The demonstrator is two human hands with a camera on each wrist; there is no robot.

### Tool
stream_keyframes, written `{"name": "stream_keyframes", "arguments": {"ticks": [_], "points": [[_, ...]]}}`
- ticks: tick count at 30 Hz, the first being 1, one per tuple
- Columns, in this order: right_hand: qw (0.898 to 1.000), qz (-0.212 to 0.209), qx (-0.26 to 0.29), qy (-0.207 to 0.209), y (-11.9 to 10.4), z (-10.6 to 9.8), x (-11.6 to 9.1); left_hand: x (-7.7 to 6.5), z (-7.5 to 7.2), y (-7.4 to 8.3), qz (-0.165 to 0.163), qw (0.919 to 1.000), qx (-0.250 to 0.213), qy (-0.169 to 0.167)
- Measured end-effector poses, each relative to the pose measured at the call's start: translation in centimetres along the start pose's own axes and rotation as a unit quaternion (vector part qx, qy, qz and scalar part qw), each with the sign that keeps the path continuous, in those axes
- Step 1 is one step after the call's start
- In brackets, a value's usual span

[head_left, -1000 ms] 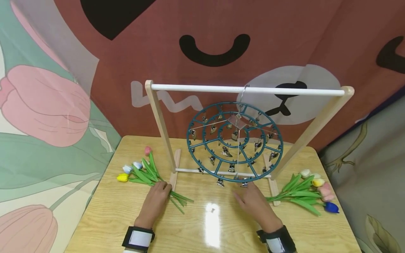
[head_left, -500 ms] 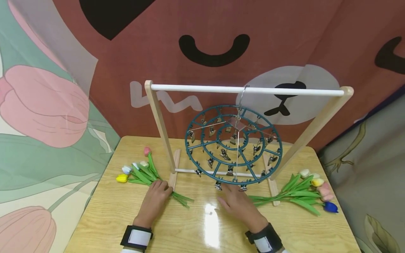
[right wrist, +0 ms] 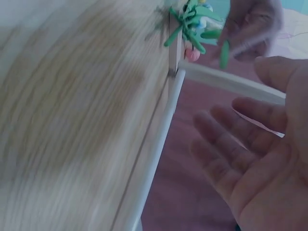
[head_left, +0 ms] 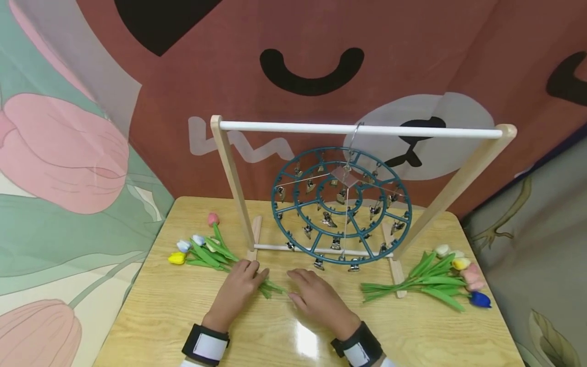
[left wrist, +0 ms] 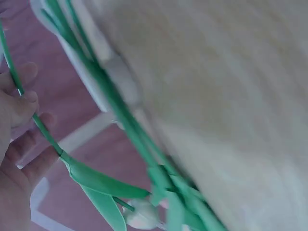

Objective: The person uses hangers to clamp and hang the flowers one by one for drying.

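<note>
My left hand (head_left: 238, 290) pinches the green stem of a white tulip (left wrist: 142, 214) between thumb and fingers, with the tulip raised off the table. Just below lies the left tulip bunch, with yellow (head_left: 177, 258), pale blue and pink (head_left: 213, 219) heads toward the left. In the head view the hand covers part of its stems. My right hand (head_left: 318, 300) is held near the stem ends with fingers extended and holds nothing; its palm shows in the right wrist view. Farther right lies another tulip bunch (head_left: 426, 280) with white, yellow, pink and blue heads.
A wooden rack with a white top rod (head_left: 293, 127) stands on the table (head_left: 151, 316). From the rod hangs a round blue-green clip hanger (head_left: 316, 250) with several metal clips. The rack's feet (head_left: 398, 278) reach toward the tulips. A printed curtain (head_left: 312, 46) closes the back.
My right hand has left the right bunch's stems and moved left, toward my left hand. My left hand has shifted slightly right and now lifts one tulip from its bunch.
</note>
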State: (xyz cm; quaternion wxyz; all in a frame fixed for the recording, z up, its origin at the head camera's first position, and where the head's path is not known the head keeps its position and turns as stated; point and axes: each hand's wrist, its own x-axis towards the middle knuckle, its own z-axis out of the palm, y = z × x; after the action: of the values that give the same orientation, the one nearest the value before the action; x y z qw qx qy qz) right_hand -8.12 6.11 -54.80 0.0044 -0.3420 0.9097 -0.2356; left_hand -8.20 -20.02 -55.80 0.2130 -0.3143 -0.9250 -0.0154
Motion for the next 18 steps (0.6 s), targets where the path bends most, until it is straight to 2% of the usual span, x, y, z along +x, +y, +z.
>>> {"name": "stream_keyframes", "arguments": {"ticks": [5,9,13,18], "points": [[1.000,0.000,0.000,0.012,-0.7,0.3,0.4,1.1,-1.3,1.0,0.008,1.0000,0.003,0.002],[0.999,0.003,0.010,0.045,-0.6,0.2,0.2,1.7,-2.1,1.4,0.009,0.9999,0.013,0.002],[0.993,-0.022,0.030,0.112,-0.4,-0.2,-0.1,2.1,-2.8,1.7,0.006,0.9999,0.005,0.010],[0.970,-0.082,0.055,0.220,-0.3,-1.0,-0.4,2.5,-3.8,2.0,0.007,0.9984,-0.023,0.050]]}}
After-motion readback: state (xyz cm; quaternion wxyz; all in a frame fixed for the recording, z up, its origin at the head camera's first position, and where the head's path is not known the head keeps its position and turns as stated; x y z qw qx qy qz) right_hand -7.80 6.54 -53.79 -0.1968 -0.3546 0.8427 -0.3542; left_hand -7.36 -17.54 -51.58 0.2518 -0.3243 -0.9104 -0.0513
